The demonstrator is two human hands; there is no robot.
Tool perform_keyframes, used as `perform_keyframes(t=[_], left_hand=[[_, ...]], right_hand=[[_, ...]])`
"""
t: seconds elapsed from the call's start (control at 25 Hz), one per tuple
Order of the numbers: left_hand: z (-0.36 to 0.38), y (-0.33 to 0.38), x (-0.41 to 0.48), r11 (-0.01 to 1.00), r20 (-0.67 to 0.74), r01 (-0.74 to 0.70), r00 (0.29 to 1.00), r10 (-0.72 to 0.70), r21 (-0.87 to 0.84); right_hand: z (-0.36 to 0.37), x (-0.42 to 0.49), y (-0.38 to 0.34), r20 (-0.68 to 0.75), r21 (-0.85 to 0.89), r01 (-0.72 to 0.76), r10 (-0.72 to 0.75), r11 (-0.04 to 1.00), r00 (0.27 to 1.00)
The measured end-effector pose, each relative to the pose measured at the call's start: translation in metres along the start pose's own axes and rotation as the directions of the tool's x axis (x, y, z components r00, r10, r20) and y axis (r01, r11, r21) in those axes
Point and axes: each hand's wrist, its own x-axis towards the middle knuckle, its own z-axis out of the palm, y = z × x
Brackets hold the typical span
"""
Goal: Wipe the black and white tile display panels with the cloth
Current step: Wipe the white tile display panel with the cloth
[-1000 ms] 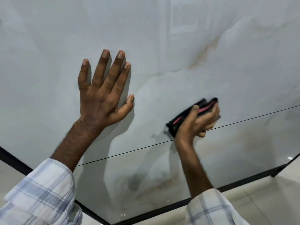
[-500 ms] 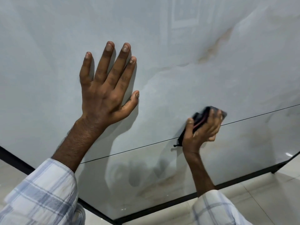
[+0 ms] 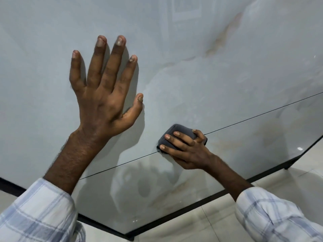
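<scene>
The right hand (image 3: 188, 152) covers much of the folded dark grey cloth (image 3: 181, 131), the glossy white tile panel (image 3: 192, 67) runs past the frame's top, and the pale checked left sleeve (image 3: 35, 213) and right sleeve (image 3: 279, 217) are cut off at the bottom.

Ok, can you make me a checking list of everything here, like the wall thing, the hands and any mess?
surface: glossy white tile panel with faint brown veins; a thin dark joint line crosses it.
job's things: dark cloth on the panel at the joint line; no black panel in view.
clutter: nothing seen.
grips: left hand flat on the panel, fingers spread; right hand holds the cloth against the panel.
cables: nothing seen.
surroundings: black frame along the panel's lower edge, pale floor tiles below, checked sleeves.
</scene>
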Motion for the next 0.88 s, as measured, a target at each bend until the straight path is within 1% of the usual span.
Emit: perform_keyframes(t=[0.08,0.16,0.24,0.28,0.32,0.4,0.48,0.6,0.64,0.68,0.72,0.76,0.8,0.84,0.88], left_hand=[[-0.002,0.016,-0.003,0.995,0.051,0.03,0.998,-0.026,-0.093],[0.0,0.04,-0.012,0.99,0.096,0.056,0.994,-0.044,-0.129],[0.007,0.061,-0.019,0.991,0.141,0.073,0.988,-0.056,-0.116],[0.01,0.067,-0.019,0.992,0.157,0.087,0.985,-0.071,-0.096],[0.014,0.071,-0.017,0.991,0.167,0.112,0.981,-0.098,-0.076],[0.021,0.09,-0.008,0.983,0.176,0.179,0.97,-0.17,-0.038],[0.027,0.107,-0.002,0.976,0.183,0.214,0.959,-0.216,0.028],[0.03,0.121,0.007,0.961,0.205,0.268,0.939,-0.277,0.072],[0.029,0.124,0.01,0.956,0.206,0.284,0.934,-0.293,0.074],[0.027,0.125,0.013,0.955,0.205,0.286,0.933,-0.296,0.081],[0.025,0.126,0.018,0.956,0.198,0.279,0.935,-0.293,0.095],[0.024,0.124,0.023,0.957,0.186,0.268,0.941,-0.284,0.109],[0.024,0.12,0.029,0.958,0.17,0.259,0.946,-0.277,0.12],[0.026,0.115,0.034,0.958,0.152,0.254,0.95,-0.273,0.13],[0.029,0.111,0.036,0.958,0.138,0.252,0.953,-0.27,0.137]], right_hand=[[-0.007,-0.003,0.019,0.014,0.026,0.004,-0.004,1.0,1.0],[-0.01,-0.002,0.032,0.004,0.006,-0.023,0.023,1.0,1.0],[-0.014,-0.003,0.048,-0.022,0.031,-0.013,0.014,0.999,1.0],[-0.018,-0.004,0.059,-0.056,0.055,-0.016,0.019,0.998,0.998],[-0.023,-0.005,0.072,-0.097,0.085,-0.039,0.048,0.996,0.994],[-0.032,-0.018,0.107,-0.163,0.129,-0.132,0.153,0.983,0.975],[-0.034,-0.037,0.141,-0.202,0.163,-0.278,0.308,0.947,0.93],[-0.033,-0.056,0.163,-0.24,0.201,-0.512,0.549,0.835,0.801],[-0.033,-0.057,0.16,-0.237,0.22,-0.56,0.6,0.799,0.764],[-0.033,-0.053,0.155,-0.235,0.234,-0.58,0.624,0.78,0.745],[-0.034,-0.046,0.149,-0.23,0.242,-0.551,0.599,0.798,0.767],[-0.033,-0.039,0.142,-0.219,0.237,-0.453,0.501,0.859,0.837],[-0.032,-0.034,0.136,-0.199,0.218,-0.277,0.321,0.936,0.926],[-0.031,-0.03,0.133,-0.178,0.199,-0.053,0.089,0.979,0.98],[-0.031,-0.029,0.135,-0.161,0.189,0.149,-0.119,0.971,0.98]])
